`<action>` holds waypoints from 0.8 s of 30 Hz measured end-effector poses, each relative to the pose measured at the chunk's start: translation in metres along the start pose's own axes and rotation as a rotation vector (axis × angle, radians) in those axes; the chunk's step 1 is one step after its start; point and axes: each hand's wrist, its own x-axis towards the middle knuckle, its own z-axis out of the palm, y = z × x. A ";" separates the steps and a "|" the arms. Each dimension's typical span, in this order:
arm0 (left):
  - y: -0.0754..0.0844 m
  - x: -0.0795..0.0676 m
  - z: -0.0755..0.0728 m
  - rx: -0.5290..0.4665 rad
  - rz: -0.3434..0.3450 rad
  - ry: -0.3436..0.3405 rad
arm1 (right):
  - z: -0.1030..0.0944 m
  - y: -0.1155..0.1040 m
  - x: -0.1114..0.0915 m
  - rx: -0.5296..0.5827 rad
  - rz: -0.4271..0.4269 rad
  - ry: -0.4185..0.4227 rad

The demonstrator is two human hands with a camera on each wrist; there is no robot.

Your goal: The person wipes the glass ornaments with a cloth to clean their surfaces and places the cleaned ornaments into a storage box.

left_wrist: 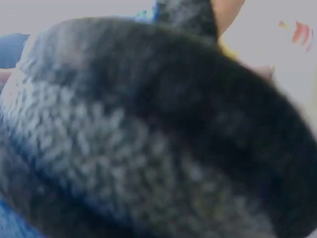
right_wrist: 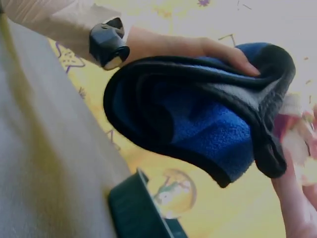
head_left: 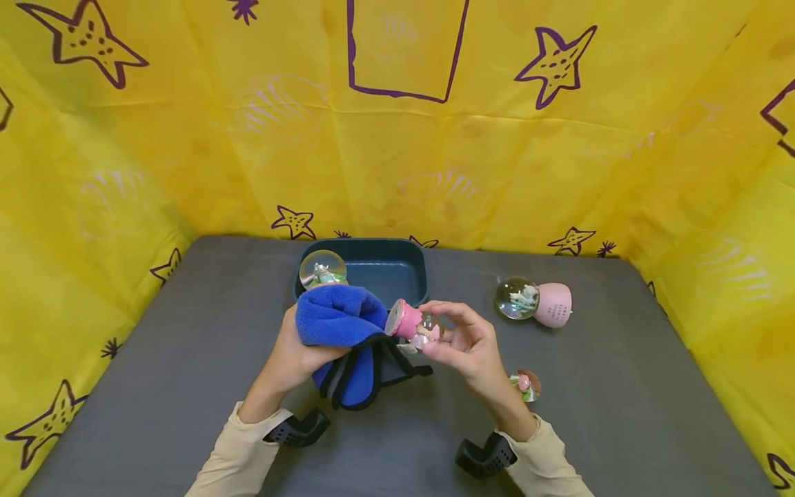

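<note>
A blue cloth with black edging (head_left: 341, 321) is bunched in my left hand (head_left: 295, 352), its lower folds hanging down. My right hand (head_left: 468, 345) pinches a small snow globe with a pink base (head_left: 406, 321) by its glass end, tilted so the base points up and left beside the cloth. Whether cloth and globe touch is hard to tell. In the right wrist view the cloth (right_wrist: 208, 114) hangs in loose folds, with the left thumb on top and the pink-based globe (right_wrist: 287, 121) partly behind it. Blurred cloth (left_wrist: 148, 129) fills most of the left wrist view.
Behind the hands stands a dark green tray (head_left: 391, 276) with a larger snow globe (head_left: 323, 268) at its left end. A snow globe with a pale pink base (head_left: 553, 304) lies sideways at right. Near the right forearm is a small globe with a pink figure (head_left: 526, 385). Yellow fabric (head_left: 397, 152) surrounds the table.
</note>
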 end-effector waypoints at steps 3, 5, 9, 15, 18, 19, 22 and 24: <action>0.001 -0.001 -0.002 0.015 -0.044 -0.028 | 0.001 0.008 0.004 -0.029 0.061 0.126; 0.003 -0.001 -0.001 0.031 -0.078 -0.093 | 0.002 0.013 0.009 -0.065 0.131 0.208; 0.004 0.000 0.003 0.059 -0.167 -0.272 | 0.005 0.023 0.022 -0.178 0.285 0.315; 0.003 0.000 0.010 0.098 -0.192 -0.477 | 0.005 0.044 0.043 -0.333 0.396 0.287; 0.003 0.000 0.012 0.125 -0.180 -0.491 | 0.004 0.054 0.052 -0.405 0.412 0.242; 0.003 0.000 0.012 0.132 -0.182 -0.488 | 0.004 0.058 0.055 -0.433 0.411 0.229; 0.004 0.000 0.011 0.145 -0.189 -0.486 | 0.003 0.070 0.065 -0.511 0.397 0.196; 0.004 0.001 0.010 0.149 -0.190 -0.490 | 0.003 0.077 0.071 -0.563 0.390 0.183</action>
